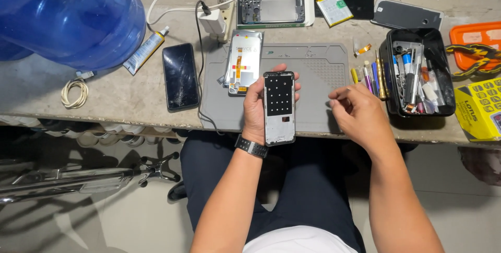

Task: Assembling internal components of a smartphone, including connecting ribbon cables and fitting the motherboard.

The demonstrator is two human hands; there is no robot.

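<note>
- Phone frame (279, 108) stands upright in my left hand (257, 108), fingers wrapped round its edges, above the grey mat's (313, 68) near edge.
- My right hand (359, 111) hovers just right, thumb and forefinger pinched; possibly on a tiny screw, too small to tell.
- Step, I judge: stripping the frame. Next needs a steady grip.

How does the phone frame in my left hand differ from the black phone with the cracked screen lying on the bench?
The pale phone frame with the black gridded panel is held up in the left hand; the black cracked-screen phone lies flat on the grey bench, untouched. The frame looks stripped and light-coloured; the cracked phone is dark and glossy. Both are slim rectangles of similar size.
</note>
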